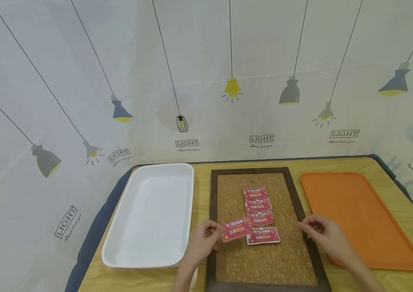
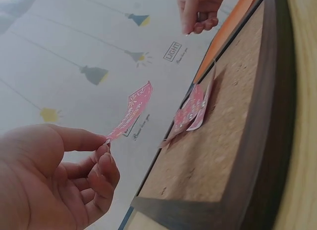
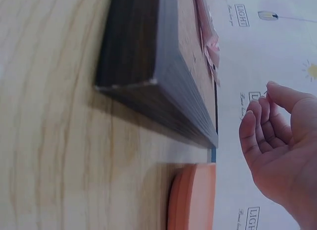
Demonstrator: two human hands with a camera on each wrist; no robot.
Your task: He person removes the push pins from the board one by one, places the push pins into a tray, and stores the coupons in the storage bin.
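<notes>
Cork board point(image 1: 264, 265) on tabletop point(image 1: 202, 182), basin point(image 1: 155, 215) to its left, tray point(image 1: 359, 215) to its right. Wall point(image 1: 206, 97) behind tabletop. Four coupons point(image 1: 262, 219) on board, in column running front to back. Left hand point(image 1: 203, 240) at board's left edge; fifth coupon point(image 1: 235, 230) in its grip, raised over board. Right hand point(image 1: 326, 234) at board's right edge, near tray.

Red coupons point(image 1: 261, 220) blazing away on speckled brown cork point(image 1: 264, 267)!
White and yellow lettering pops on that red; dark brown on the frame point(image 1: 212, 202), plain glossy white on one tray point(image 1: 155, 219), solid orange on the other tray point(image 1: 359, 223), honey-yellow woodgrain on the desk point(image 1: 381, 162), and a pale wall point(image 1: 199, 48) patterned with blue, grey and yellow lamps point(image 1: 232, 86)!
</notes>
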